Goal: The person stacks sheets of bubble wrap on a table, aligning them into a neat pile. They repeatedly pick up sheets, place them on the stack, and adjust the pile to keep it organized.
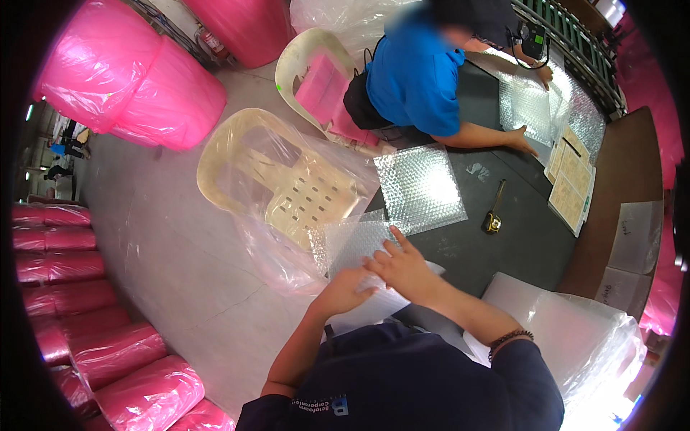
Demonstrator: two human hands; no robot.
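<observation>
At the near edge of the dark table, a clear bubble wrap sheet lies in front of me, its far left part reaching past the edge. My left hand is closed on its near side, the thumb pointing right. My right hand rests over the sheet's right part with its fingers apart and the index finger stretched forward. Below both hands is a stack of white sheets, partly hidden by my arms. Just beyond lies a silvery bubble wrap piece.
A tape measure and papers on a clipboard lie on the table. Across it, a co-worker in blue handles bubble sheets. A plastic-draped chair stands left. Clear-wrapped sheets sit right; pink rolls line the left.
</observation>
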